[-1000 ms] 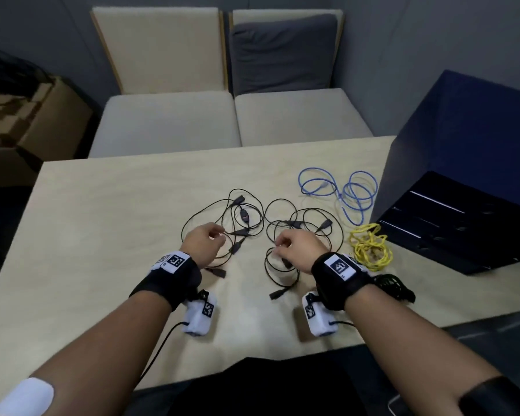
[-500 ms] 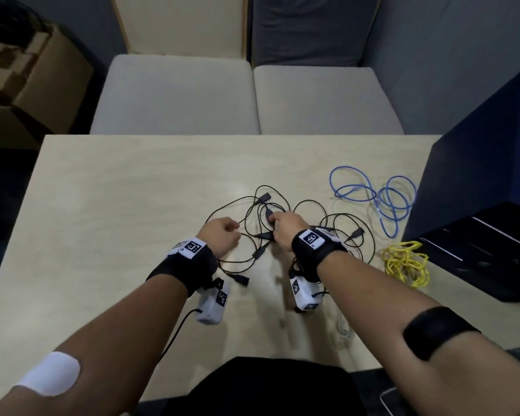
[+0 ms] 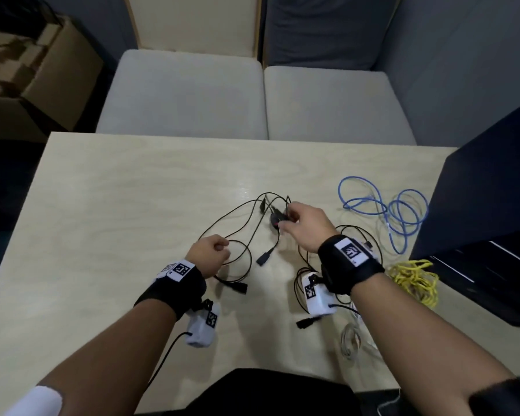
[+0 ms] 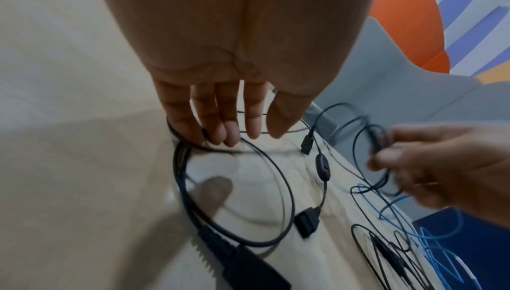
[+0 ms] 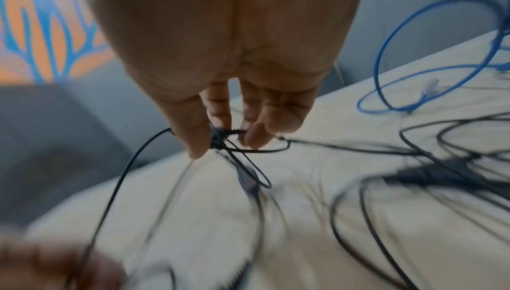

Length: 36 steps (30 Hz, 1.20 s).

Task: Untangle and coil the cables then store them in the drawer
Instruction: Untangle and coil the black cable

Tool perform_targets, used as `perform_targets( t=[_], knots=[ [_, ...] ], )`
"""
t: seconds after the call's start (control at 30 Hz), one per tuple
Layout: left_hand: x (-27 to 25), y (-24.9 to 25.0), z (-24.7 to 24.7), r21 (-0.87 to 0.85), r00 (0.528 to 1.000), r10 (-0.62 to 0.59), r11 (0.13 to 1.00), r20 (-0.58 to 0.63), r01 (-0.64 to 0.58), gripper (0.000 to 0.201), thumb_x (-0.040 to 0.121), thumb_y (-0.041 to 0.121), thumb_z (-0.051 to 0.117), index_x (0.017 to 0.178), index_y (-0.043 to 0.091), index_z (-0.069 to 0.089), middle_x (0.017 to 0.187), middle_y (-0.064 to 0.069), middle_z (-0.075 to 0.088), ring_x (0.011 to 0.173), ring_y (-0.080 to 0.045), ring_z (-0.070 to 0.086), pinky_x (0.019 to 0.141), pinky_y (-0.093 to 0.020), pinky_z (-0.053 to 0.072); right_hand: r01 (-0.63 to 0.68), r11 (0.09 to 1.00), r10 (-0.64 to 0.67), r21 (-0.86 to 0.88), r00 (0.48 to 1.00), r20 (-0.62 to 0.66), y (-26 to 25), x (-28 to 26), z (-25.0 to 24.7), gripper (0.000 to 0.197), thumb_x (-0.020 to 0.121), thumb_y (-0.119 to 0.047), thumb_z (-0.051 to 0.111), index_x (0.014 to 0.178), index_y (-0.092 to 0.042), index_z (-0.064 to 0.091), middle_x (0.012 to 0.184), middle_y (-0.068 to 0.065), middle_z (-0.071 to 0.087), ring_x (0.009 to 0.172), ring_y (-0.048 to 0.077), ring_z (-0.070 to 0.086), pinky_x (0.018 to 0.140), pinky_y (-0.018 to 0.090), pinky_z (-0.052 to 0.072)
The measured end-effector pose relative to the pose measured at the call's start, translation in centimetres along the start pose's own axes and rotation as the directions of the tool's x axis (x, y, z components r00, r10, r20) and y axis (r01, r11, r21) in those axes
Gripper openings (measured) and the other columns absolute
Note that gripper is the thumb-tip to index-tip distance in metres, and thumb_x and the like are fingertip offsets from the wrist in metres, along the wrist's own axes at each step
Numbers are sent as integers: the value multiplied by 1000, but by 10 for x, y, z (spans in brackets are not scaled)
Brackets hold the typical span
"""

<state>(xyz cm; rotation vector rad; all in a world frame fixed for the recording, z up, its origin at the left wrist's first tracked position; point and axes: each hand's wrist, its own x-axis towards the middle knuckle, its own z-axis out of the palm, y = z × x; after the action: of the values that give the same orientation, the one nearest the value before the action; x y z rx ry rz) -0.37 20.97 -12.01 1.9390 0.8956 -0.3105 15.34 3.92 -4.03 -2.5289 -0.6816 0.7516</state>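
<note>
At the tabletop's (image 3: 102, 205) middle the left hand (image 3: 212, 250), wristband (image 3: 174, 283) tagged with a square black-and-white code, curls round a black cable (image 3: 264, 259) loop. Farther in, the right hand (image 3: 305, 225) pinches the same cable; a blue cable (image 3: 385, 205) lies near the right edge.

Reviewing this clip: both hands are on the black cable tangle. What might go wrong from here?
1. The left hand and right hand both hold the black cable. The right pinches crossed loops, so pulling apart may tighten a knot.
2. A black plug and its loops lie by the right wrist camera and could snag on it.
3. The white cable near the table front edge might get knocked off by the forearm.
</note>
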Motion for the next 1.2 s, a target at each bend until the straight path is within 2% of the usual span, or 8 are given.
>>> perform_targets(
  t=[0.17,0.3,0.47,0.6,0.7,0.83,1.07,1.2],
  knots=[
    [-20,28,-11,-205,978,97,969,-184,-134,21,92,22,56,111,16,62,81,8,60,79,-13,60,68,-15,42,134,930,-79,342,983,-168,-25,-35,-32,13,98,-26,49,103,-21,59,67,-4,65,52,2,47,57,21,37],
    [-44,62,-32,-309,926,226,896,-303,-320,18,93,29,57,108,22,61,88,8,62,86,-10,59,85,-23,46,220,830,-72,513,953,-293,-38,-61,-52,15,97,-23,50,113,-23,50,58,-2,62,55,15,48,57,28,41],
    [-93,107,-51,-476,851,475,709,-223,-520,37,89,48,48,119,27,54,110,-3,65,100,-10,59,86,-22,45,409,681,-234,607,907,-349,-53,-97,-64,15,95,-7,49,95,-19,59,78,2,69,63,16,55,58,30,43],
    [-120,131,-46,-369,773,612,689,-166,-624,21,84,36,61,104,39,59,95,9,67,87,-1,60,75,-26,46,476,636,-296,607,877,-378,-56,-119,-69,22,93,-2,49,91,-19,62,89,5,68,70,18,62,59,28,50],
    [-135,148,-44,-383,739,636,640,-222,-666,17,94,16,51,81,22,60,62,1,53,57,-8,48,60,-25,38,489,650,-252,581,861,-442,-51,-130,-84,20,95,-4,53,84,-19,63,83,5,64,65,15,62,59,27,50],
    [-150,171,-50,-374,723,600,619,-342,-691,25,93,27,51,69,25,58,54,5,36,52,-13,30,51,-27,27,467,739,-233,486,854,-465,-27,-136,-110,18,94,-13,56,77,-17,61,72,0,61,65,17,61,72,40,52],
    [-158,205,-33,-150,663,659,659,-356,-737,23,92,23,61,79,4,63,68,-12,53,64,-10,45,62,-23,38,638,521,-174,566,729,-662,18,-153,-158,18,96,-15,44,79,-18,50,72,0,54,68,10,55,71,29,53],
    [-157,221,-7,-50,643,567,729,-515,-683,8,91,25,61,93,19,64,80,8,59,76,4,52,74,-17,42,578,539,-187,612,791,-582,42,-158,-182,20,97,-19,43,79,-17,48,74,-3,61,71,12,59,70,31,51]
  ],
)
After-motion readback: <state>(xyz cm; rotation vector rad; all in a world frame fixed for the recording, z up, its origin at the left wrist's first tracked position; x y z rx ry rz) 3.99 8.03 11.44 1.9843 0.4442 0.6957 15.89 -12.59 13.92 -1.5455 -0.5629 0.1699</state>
